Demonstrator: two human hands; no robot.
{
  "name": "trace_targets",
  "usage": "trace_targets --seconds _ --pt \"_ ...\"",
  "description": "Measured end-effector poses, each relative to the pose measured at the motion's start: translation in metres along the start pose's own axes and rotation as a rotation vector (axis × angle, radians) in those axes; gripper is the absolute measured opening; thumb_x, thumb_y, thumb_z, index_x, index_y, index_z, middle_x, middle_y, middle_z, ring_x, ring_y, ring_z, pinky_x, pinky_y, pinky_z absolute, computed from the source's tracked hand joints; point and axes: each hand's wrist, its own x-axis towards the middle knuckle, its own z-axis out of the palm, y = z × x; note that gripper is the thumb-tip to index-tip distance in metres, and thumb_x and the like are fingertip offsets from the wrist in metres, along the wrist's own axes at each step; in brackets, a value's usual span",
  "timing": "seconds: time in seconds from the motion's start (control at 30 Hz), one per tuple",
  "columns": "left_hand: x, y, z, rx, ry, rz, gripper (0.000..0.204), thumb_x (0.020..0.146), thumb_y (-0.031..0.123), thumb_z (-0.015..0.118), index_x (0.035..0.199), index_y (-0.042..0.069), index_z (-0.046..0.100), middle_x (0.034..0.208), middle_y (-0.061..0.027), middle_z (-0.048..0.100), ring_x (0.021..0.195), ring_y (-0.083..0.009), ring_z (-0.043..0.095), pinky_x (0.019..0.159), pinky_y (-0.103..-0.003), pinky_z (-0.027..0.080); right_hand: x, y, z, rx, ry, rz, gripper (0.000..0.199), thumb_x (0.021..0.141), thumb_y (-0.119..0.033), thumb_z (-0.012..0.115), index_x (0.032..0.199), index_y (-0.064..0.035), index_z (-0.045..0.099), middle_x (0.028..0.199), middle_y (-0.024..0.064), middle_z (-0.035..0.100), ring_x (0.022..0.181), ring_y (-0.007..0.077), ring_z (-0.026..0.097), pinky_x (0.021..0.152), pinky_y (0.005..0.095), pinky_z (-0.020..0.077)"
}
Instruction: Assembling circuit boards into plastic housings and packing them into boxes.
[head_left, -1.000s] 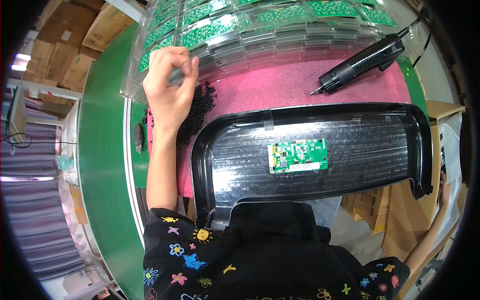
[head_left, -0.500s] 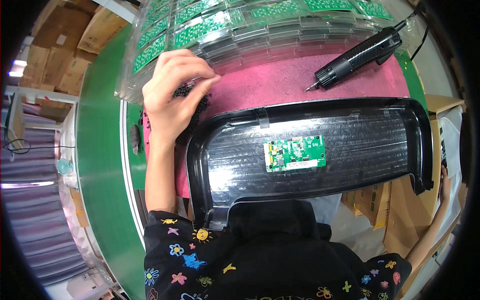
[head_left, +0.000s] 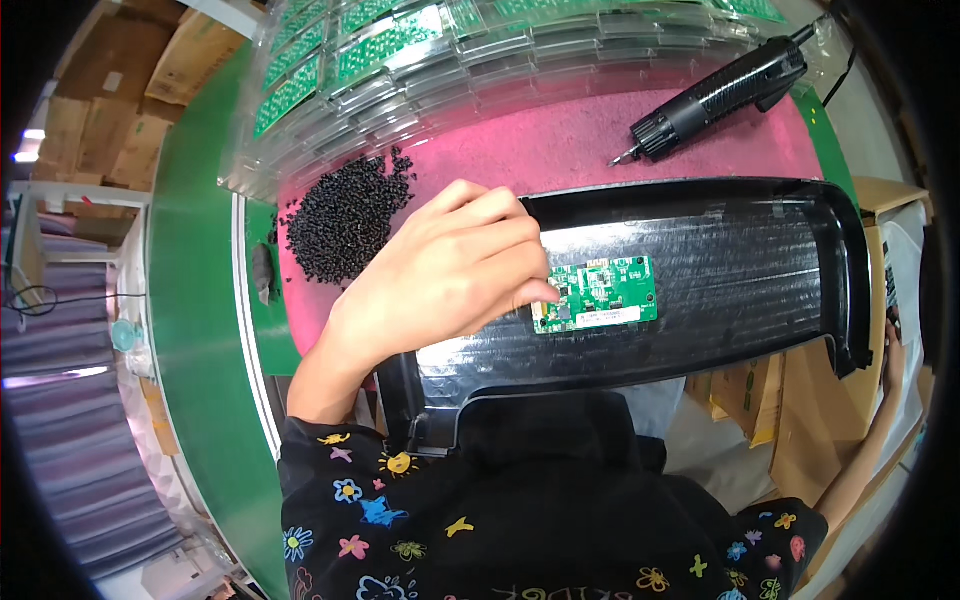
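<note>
My left hand (head_left: 460, 265) is over the left end of a green circuit board (head_left: 608, 290), its thumb and fingers pinched together at the board's edge. Whatever the fingertips hold is too small or hidden to make out. The board lies inside a long, shiny black plastic cover (head_left: 720, 320), which rests open side up across the front of the bench. At the far right rim, my right hand (head_left: 893, 355) is beside a cardboard box lined with white sheet, close to some dark items (head_left: 892, 300). Its fingers are too small and distorted to read.
A heap of tiny black screws (head_left: 345, 220) lies on the pink mat (head_left: 500, 145) left of the cover. A black electric screwdriver (head_left: 715, 100) lies at the back right. Clear plastic trays (head_left: 400, 90) of green boards stand behind. An open cardboard box (head_left: 825, 400) is at the right.
My left hand has moved from above the screw heap rightward and nearer, onto the board's left end. The heap is now uncovered. My right hand has shifted slightly at the right rim.
</note>
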Motion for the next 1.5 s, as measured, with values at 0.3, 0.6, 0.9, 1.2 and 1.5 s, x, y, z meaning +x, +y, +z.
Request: trace_targets --seconds 0.3,0.6,0.9,1.2,1.5 --pt "0.0 0.002 0.001 -0.218 0.233 -0.105 0.02 0.072 0.005 0.079 0.084 0.001 0.063 0.077 -0.008 0.064 0.066 -0.0215 0.064 0.057 -0.03 0.05 -0.012 -0.024 0.011 -0.104 -0.02 0.055 0.047 0.101 -0.024 0.051 0.144 -0.0073 0.045 0.129 0.0101 0.058 0.113 0.02 0.055 0.1 0.0307 0.0415" --pt "0.007 0.001 0.001 -0.303 0.036 -0.07 0.016 0.075 -0.002 0.072 0.088 0.001 0.063 0.08 -0.0095 0.065 0.07 -0.0267 0.067 0.061 -0.035 0.055 -0.027 -0.027 -0.003 0.028 -0.022 0.141 0.046 0.101 -0.03 0.052 0.141 -0.0073 0.051 0.128 0.0086 0.061 0.115 0.0206 0.057 0.101 0.0331 0.0422" --pt "0.001 0.014 -0.008 -0.19 0.001 -0.067 0.023 0.07 -0.004 0.073 0.09 0.0 0.062 0.076 -0.0101 0.064 0.064 -0.0267 0.06 0.054 -0.035 0.046 -0.03 -0.047 0.055 -0.215 0.102 0.013 0.049 0.089 -0.022 0.07 0.13 0.0008 0.058 0.123 0.009 0.066 0.113 0.0213 0.058 0.1 0.0351 0.0426" --pt "0.011 0.009 -0.003 -0.169 -0.002 -0.061 0.024 0.072 -0.008 0.069 0.093 0.001 0.063 0.073 -0.011 0.058 0.065 -0.0285 0.057 0.057 -0.037 0.046 -0.06 -0.1 0.072 -0.142 0.163 0.025 0.052 0.09 -0.016 0.059 0.137 0.0034 0.05 0.13 0.0134 0.06 0.122 0.0218 0.053 0.104 0.0335 0.0391" --pt "0.002 0.025 -0.022 -0.16 -0.138 0.053 0.019 0.089 -0.005 0.063 0.107 0.001 0.065 0.096 -0.0179 0.065 0.089 -0.0315 0.064 0.081 -0.038 0.052 -0.019 -0.093 0.104 -0.107 0.181 -0.017 0.05 0.078 -0.019 0.069 0.123 0.0005 0.06 0.113 0.0203 0.067 0.106 0.0279 0.063 0.091 0.0392 0.0518"
